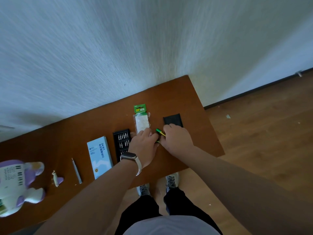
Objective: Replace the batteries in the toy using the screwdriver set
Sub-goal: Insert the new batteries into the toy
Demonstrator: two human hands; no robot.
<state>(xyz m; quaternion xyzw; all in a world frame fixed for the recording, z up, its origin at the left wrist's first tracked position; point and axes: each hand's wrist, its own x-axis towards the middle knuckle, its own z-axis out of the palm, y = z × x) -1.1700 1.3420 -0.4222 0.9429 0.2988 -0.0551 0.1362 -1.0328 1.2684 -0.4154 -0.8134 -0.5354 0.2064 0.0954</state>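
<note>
Green batteries point(160, 132) half hidden under curled fingers point(167, 128)

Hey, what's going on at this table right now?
A person at the table has brought the left hand and right hand together over green-and-gold batteries beside the battery pack. The right hand pinches one; the left's hold is hidden. The toy, screwdriver and bit tray lie untouched to the left.

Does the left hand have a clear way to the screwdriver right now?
Probably yes: the screwdriver lies uncovered left of the box; the left hand would first leave the batteries.
</note>
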